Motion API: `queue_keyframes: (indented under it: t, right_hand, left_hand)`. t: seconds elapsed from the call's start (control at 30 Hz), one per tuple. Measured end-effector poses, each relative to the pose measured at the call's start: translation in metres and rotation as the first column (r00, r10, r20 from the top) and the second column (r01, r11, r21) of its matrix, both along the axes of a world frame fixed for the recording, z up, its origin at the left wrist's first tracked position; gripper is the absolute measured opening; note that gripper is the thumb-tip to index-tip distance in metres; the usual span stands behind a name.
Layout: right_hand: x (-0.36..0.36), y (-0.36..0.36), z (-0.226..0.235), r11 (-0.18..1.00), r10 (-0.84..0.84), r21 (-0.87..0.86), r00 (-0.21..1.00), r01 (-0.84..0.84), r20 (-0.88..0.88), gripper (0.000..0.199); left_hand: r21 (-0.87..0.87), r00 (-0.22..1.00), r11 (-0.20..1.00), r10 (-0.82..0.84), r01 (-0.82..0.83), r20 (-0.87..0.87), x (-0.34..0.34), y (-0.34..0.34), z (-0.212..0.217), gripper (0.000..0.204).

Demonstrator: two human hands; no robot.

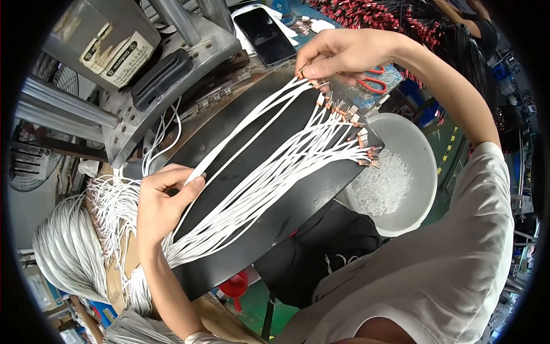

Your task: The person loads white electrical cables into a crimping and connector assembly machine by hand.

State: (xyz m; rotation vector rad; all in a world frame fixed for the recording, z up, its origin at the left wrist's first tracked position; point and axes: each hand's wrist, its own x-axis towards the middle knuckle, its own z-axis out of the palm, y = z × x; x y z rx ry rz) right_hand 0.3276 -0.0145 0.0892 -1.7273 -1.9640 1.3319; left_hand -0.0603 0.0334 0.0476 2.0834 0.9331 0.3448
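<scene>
A few white cables [240,127] stretch between my two hands over a black work surface [229,189]. My left hand [166,198] is closed on them, thumb and forefinger pinching partway along. At their far end my right hand [341,54] pinches the tips, where small metal and orange connectors [314,82] show. A larger bundle of white cables [258,189] lies on the surface beside them, its connector ends [358,135] fanned out at the right edge. Red-handled scissors [373,85] lie just behind my right hand, partly hidden by it.
A steel machine [189,57] stands at the back left. Near it is a phone [264,35]. A pale bucket [425,172] with white scraps is at the right. Coiled grey cables [66,246] lie left, and red-and-black cables [378,14] are piled at the back.
</scene>
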Motion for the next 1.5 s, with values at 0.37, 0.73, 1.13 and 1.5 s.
queue_keyframes:
  t: [0.37,0.73,1.13,1.5]
  right_hand:
    - [0.042,-0.008,0.006,0.996,0.064,0.064,0.991,-0.057,-0.115,0.031]
    - [-0.068,0.028,-0.067,0.998,0.07,0.034,0.863,-0.061,-0.501,0.065]
    - [-0.106,0.066,-0.102,0.73,-0.089,0.653,0.92,-0.2,0.381,0.047]
    - [-0.089,0.033,-0.094,0.974,-0.175,0.049,0.867,0.223,-0.468,0.029]
  left_hand:
    - [-0.676,0.848,0.629,0.047,0.385,0.527,0.14,-0.035,-0.006,0.02]
    - [-0.721,0.82,0.665,0.293,0.195,0.492,0.136,-0.047,-0.038,0.023]
    - [-0.76,0.773,0.642,0.431,0.099,0.465,0.072,-0.04,-0.04,0.022]
    - [-0.748,0.827,0.653,0.482,-0.117,0.291,0.088,-0.025,-0.052,0.013]
